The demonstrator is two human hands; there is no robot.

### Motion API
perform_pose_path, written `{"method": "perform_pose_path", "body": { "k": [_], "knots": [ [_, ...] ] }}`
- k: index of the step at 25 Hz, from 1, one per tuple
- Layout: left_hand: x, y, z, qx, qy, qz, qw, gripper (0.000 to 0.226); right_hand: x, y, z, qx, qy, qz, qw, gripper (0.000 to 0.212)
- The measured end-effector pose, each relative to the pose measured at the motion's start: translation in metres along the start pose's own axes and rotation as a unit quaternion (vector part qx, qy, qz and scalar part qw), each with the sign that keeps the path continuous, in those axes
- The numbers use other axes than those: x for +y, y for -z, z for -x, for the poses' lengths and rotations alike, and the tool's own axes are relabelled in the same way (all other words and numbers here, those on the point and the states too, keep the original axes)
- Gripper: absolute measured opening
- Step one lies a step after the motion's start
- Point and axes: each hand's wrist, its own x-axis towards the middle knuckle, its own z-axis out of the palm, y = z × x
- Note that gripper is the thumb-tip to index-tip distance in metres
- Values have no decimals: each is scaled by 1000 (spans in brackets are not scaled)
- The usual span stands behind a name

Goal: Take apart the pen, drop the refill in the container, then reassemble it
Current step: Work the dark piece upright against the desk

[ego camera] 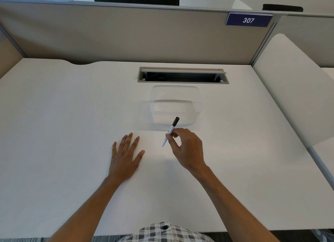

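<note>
Desk [54, 133]: white top, bare apart from the items below; a grey cable slot [182, 75] is cut in just behind the container. Container [175, 106]: clear plastic tub, open-topped, nothing seen inside, standing upright. Left hand [124, 158]: lies flat on the desk, fingers spread, holding nothing, in front of the container and off to its left. Right hand [188, 147]: just in front of the container, thumb and fingertips pinched on the pen. Pen [170, 131]: whole, white barrel with black cap still fitted, tilted with the cap toward the container's near wall and the tail end down toward the desk. Assessment: pen is light, stiff and smooth, so likely to slip or roll; the barrel is best held firmly mid-length while the free hand takes the cap end. The refill is not yet exposed.
</note>
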Motion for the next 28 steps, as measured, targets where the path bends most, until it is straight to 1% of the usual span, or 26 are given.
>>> {"method": "perform_pose_path", "body": {
  "k": [3, 7, 8, 10, 14, 15, 16, 19, 20, 21, 23, 25, 28],
  "knots": [
    [-1, 0, 0, 2, -3, 4, 1000, 71, 1, -3, 1, 1, -5, -10, 1000, 10],
    [-1, 0, 1, 4, -5, 3, 1000, 72, 8, -13, 13, -71, 4, 23, 997, 12],
    [-1, 0, 0, 3, -4, 3, 1000, 72, 9, -14, 16, -78, 10, 31, 996, 12],
    [-1, 0, 0, 2, -2, 2, 1000, 70, 9, -13, 17, -67, 15, 34, 997, 10],
    [-1, -2, 0, 4, -2, 7, 1000, 68, 3, -8, 10, 3, 27, 11, 1000, 7],
    [-1, -2, 0, 6, -2, 7, 1000, 68, 2, -7, 9, 9, 34, 11, 999, 7],
    [-1, -2, 0, 7, -2, 7, 1000, 68, 3, -7, 9, 2, 42, 19, 999, 6],
    [-2, -1, 1, 6, -5, 5, 1000, 70, 6, -14, 12, -83, 57, 68, 993, 10],
    [-2, -1, 1, 5, -5, 3, 1000, 70, 7, -14, 12, -97, 56, 74, 991, 12],
    [-2, -1, 1, 5, -3, 3, 1000, 70, 7, -14, 11, -91, 56, 73, 992, 10],
    [-1, -1, 1, 3, -1, 3, 1000, 69, 4, -11, 10, -49, 56, 68, 995, 4],
    [-1, 0, 1, 2, -2, 0, 1000, 70, 2, -8, 9, -17, 59, 56, 997, 5],
    [-1, -1, 0, 5, -3, -5, 1000, 69, 2, -4, 8, 2, 54, 28, 998, 5]
  ]
}}
